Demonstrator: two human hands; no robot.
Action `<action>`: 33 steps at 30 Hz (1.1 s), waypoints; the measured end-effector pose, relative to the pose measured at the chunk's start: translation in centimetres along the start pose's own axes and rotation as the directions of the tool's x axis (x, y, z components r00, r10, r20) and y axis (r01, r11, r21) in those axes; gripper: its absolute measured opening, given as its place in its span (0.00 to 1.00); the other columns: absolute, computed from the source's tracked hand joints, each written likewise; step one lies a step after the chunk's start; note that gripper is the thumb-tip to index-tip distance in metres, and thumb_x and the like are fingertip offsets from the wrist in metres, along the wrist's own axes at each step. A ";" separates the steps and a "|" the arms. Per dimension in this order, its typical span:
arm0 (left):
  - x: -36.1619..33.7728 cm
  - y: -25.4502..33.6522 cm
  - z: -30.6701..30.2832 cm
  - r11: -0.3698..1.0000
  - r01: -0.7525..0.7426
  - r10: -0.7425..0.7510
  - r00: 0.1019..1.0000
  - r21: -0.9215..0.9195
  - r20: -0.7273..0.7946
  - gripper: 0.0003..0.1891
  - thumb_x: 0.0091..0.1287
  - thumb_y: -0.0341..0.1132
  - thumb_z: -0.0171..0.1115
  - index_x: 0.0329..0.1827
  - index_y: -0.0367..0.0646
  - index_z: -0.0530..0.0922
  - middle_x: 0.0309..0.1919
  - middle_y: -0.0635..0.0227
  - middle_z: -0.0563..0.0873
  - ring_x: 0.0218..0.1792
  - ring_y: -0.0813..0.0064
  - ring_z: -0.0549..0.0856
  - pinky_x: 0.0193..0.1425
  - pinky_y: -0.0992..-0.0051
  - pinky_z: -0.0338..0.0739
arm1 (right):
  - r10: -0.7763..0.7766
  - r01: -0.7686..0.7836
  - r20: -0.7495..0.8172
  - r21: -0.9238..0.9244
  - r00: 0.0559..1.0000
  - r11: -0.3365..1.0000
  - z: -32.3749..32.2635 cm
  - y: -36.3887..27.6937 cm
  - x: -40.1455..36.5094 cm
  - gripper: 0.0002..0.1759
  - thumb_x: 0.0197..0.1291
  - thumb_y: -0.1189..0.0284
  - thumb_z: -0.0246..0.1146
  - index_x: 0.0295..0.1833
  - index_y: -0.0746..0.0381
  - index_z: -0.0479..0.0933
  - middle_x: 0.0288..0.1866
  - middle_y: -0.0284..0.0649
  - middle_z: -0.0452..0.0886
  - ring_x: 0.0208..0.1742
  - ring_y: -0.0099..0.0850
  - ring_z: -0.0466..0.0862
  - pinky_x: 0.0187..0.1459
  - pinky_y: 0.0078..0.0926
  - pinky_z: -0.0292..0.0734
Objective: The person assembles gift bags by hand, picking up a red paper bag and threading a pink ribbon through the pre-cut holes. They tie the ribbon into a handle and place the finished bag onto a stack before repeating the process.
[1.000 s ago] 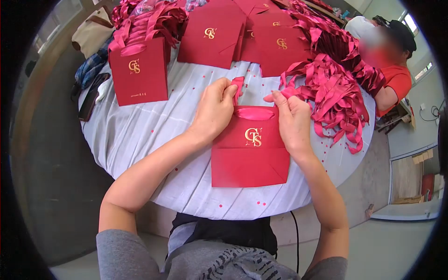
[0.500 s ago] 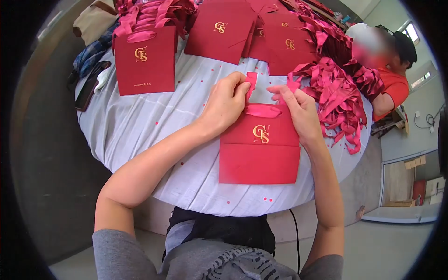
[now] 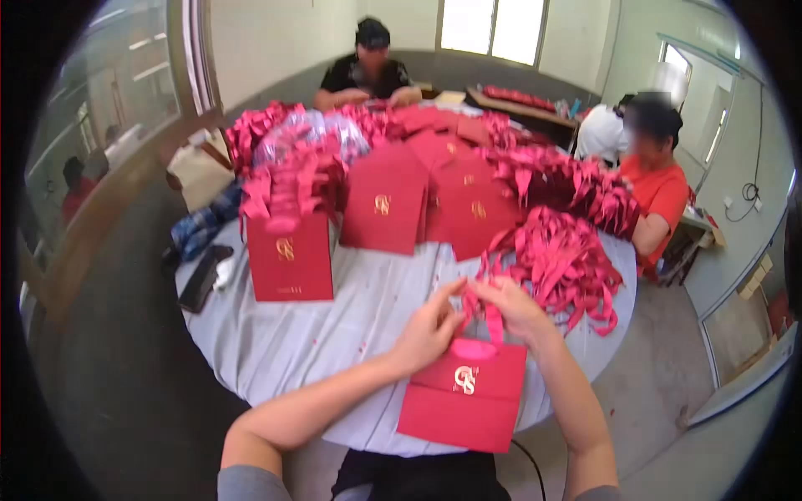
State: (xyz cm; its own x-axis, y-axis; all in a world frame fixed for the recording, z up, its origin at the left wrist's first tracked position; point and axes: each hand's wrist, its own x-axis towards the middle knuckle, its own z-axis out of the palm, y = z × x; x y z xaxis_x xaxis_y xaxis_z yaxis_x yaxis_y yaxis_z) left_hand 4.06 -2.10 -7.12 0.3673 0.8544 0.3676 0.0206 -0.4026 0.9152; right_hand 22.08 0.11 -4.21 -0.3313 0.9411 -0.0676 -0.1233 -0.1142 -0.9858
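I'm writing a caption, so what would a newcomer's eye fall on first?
Probably the gold-marked red bags massed across the table's far half, then the bright ribbon heap on its right. Up front, the left hand and right hand meet at a ribbon above the near bag.

A white cloth (image 3: 368,288) covers the round counter (image 3: 251,359). Red bags (image 3: 291,271) rest on it, near heaped pink ribbons (image 3: 564,267).
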 end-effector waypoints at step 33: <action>-0.9 2.0 0.0 0.982 0.060 -0.104 0.964 0.178 0.245 0.14 0.58 0.42 0.71 0.35 0.38 0.85 0.22 0.73 0.80 0.25 0.87 0.73 0.29 0.81 0.68 | -0.441 0.338 -0.179 -0.418 0.879 0.843 0.6 2.7 0.7 0.18 0.69 0.65 0.57 0.26 0.62 0.72 0.22 0.22 0.68 0.26 0.12 0.64 0.25 0.18 0.59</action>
State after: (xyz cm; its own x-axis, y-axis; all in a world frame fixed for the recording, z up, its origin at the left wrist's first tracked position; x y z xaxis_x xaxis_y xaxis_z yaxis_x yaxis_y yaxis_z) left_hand 3.73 -3.66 -5.66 0.5801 0.7846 0.2188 0.2077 -0.4022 0.8917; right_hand 20.99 0.31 -6.79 -0.0695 0.9350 0.3478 0.1753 0.3547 -0.9184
